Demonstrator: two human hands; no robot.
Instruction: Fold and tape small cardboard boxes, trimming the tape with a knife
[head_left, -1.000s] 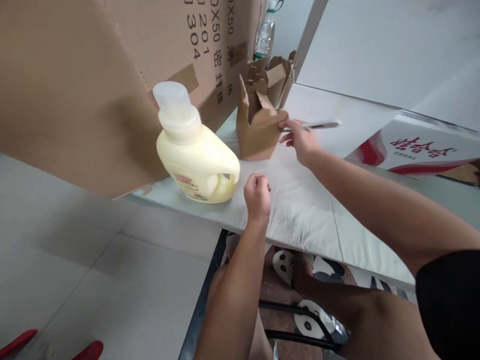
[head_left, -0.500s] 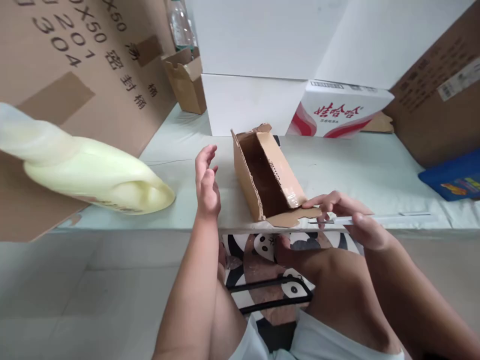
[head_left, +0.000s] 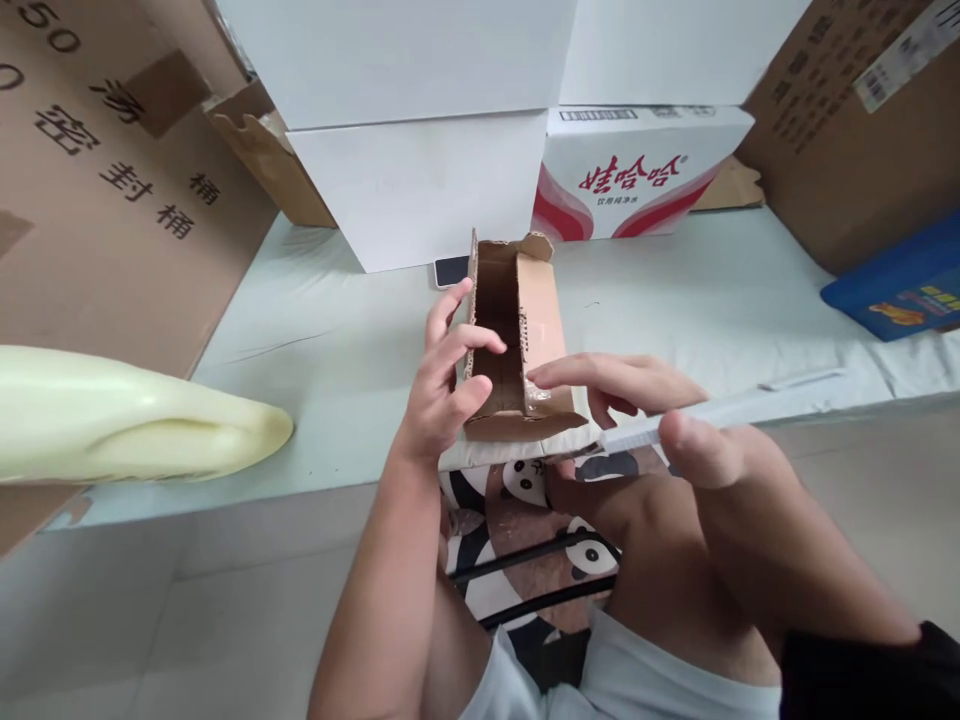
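Note:
A small open cardboard box (head_left: 544, 310) with ragged edges lies on the cloth-covered table, its hollow side facing up. My left hand (head_left: 450, 385) is at the box's left wall, fingers apart and curved over the opening. In my right hand (head_left: 675, 420) is a slim white utility knife (head_left: 750, 402), gripped with the thumb, its thin dark tip pointing left near the box's front flap. The right index finger reaches onto the taped near corner of the box.
Behind the box stand white cartons (head_left: 427, 190), a red-and-white carton (head_left: 637, 180) and a phone (head_left: 451, 272). A large brown carton (head_left: 90, 250) and a pale yellow bottle (head_left: 150, 420) are at left. A blue package (head_left: 892, 285) lies at right, near the table's front edge.
My left hand has moved right to the box, its fingers now over the opening. The box has turned straighter, and the right index finger is further onto it. The view has shifted.

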